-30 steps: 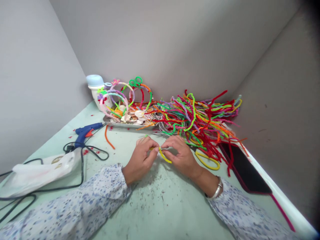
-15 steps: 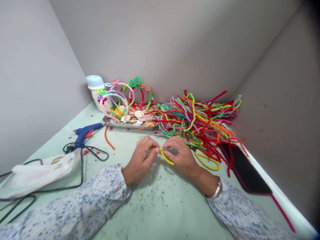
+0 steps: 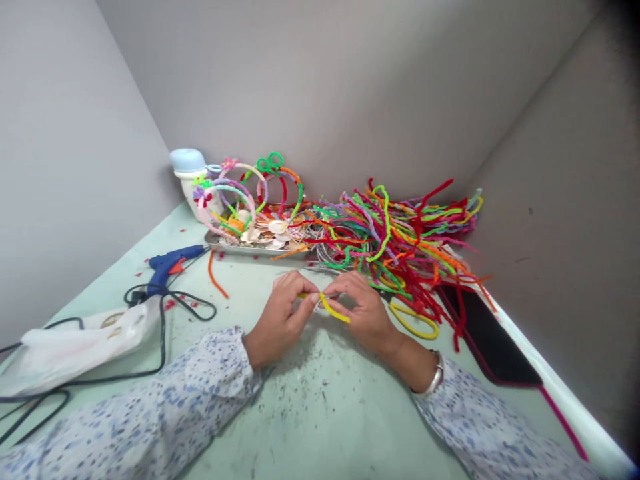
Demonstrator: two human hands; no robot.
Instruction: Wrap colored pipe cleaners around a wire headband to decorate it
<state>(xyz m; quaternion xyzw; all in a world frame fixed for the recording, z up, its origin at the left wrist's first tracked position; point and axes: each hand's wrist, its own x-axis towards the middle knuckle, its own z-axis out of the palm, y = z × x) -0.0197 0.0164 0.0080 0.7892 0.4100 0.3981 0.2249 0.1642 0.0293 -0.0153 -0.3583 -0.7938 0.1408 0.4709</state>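
Note:
A short yellow pipe cleaner [image 3: 334, 309] is pinched between both of my hands just above the pale green table [image 3: 320, 407]. My left hand [image 3: 284, 313] grips its left end with curled fingers. My right hand [image 3: 363, 307] pinches the wire close beside it, and the free end sticks out down and to the right. Behind my hands lies a large heap of coloured pipe cleaners [image 3: 400, 233].
A metal tray [image 3: 250, 248] of shells and wrapped headbands [image 3: 240, 193] sits at the back, beside a white jar [image 3: 193, 175]. A blue glue gun [image 3: 170, 262] with black cord and a white bag [image 3: 75, 343] lie left. A dark phone [image 3: 487, 343] and yellow scissors [image 3: 415, 319] lie right.
The free end of the yellow pipe cleaner has swung up slightly and both hands have shifted a little; nothing else has moved.

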